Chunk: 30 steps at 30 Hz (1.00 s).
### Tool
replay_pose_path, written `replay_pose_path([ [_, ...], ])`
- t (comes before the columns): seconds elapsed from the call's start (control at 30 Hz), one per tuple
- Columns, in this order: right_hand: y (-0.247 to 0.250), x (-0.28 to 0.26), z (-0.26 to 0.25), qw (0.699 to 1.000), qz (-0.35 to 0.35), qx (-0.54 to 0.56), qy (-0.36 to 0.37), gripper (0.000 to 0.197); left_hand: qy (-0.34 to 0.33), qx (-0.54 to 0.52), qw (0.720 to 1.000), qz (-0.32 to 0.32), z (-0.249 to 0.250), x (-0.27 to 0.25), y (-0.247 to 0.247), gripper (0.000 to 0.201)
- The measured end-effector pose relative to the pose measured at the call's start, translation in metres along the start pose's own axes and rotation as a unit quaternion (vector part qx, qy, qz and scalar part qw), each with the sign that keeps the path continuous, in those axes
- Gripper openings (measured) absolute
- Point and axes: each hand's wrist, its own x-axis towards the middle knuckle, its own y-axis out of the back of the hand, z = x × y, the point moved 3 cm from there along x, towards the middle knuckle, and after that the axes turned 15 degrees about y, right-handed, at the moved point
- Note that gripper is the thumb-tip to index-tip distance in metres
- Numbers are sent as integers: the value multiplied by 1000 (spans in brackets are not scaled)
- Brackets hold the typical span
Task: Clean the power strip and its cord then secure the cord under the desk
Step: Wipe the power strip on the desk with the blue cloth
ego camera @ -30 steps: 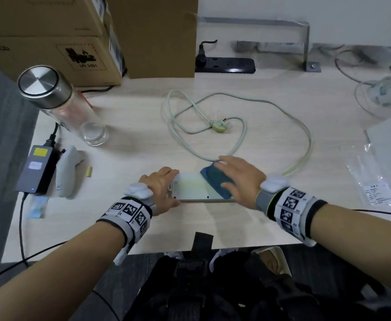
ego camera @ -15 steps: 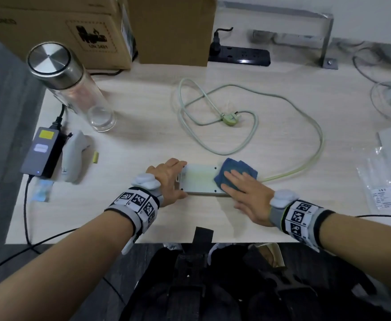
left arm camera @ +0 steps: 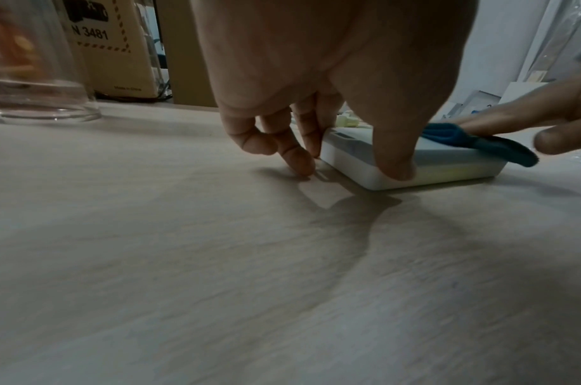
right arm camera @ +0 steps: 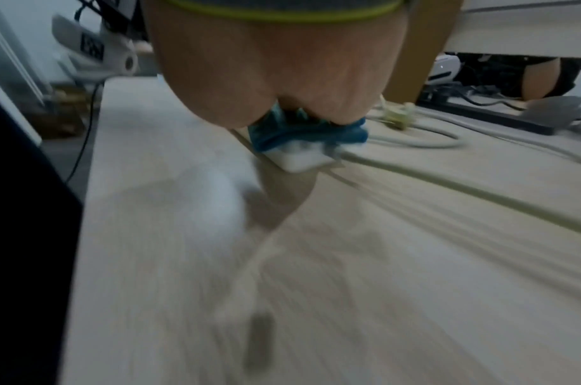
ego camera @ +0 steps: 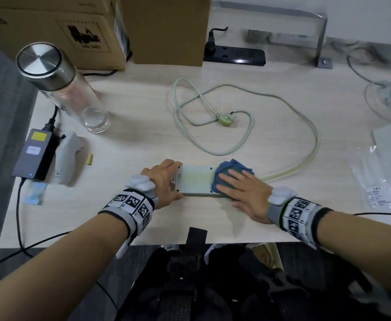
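A white power strip [ego camera: 195, 180] lies flat near the desk's front edge. My left hand [ego camera: 174, 180] grips its left end, with the thumb [left arm camera: 394, 156] on the near side and the fingers on the far side. My right hand [ego camera: 236, 184] presses flat, fingers straight, on a blue cloth [ego camera: 232, 169] over the strip's right end. The pale green cord [ego camera: 282, 103] runs out to the right and loops over the desk to its plug [ego camera: 224, 119]. In the right wrist view the cloth [right arm camera: 302, 132] is bunched under my palm on the strip [right arm camera: 302, 159].
A glass bottle [ego camera: 57, 82] with a steel lid stands at the left. Beside it are a power adapter [ego camera: 34, 154] and a white controller [ego camera: 67, 156]. Cardboard boxes [ego camera: 74, 31] and a black power strip [ego camera: 236, 56] line the back. A plastic bag [ego camera: 382, 181] lies at the right.
My right hand has slid the blue cloth from the middle of the strip to its right end. The left hand has kept its hold on the left end.
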Motion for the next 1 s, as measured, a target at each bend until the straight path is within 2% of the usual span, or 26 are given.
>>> replay_pose_path([
  [0.07,-3,-13,5,1000,-5,-8,-1,53,1,0,1000,-7,0,0,-1,84],
  [0.13,-6,-3,-3,1000,8,4,0,61,6,2,1000,-10,1,1,-3,85],
  [0.27,-2,52,-30,999,34,3,24,63,12,-8,1000,-3,1,1,-4,82],
  [0.37,11,88,-47,999,22,25,32,69,-1,-28,1000,-2,4,-1,-1,70],
  [0.43,16,78,-39,999,8,27,42,72,-2,-25,1000,0,3,0,-1,72],
  [0.57,13,1,-1,999,2,27,42,65,-1,17,1000,2,2,3,-4,83],
  [0.63,10,-18,2,999,-3,37,33,66,-1,13,1000,3,2,3,-7,84],
  [0.77,7,33,-28,998,12,44,51,71,10,-36,999,-2,1,6,-13,80],
  [0.9,18,99,-61,999,18,28,32,80,-6,-60,998,-9,1,7,-13,56],
  [1.0,17,77,-43,999,15,33,8,72,-3,-74,997,-6,-1,8,-12,66],
])
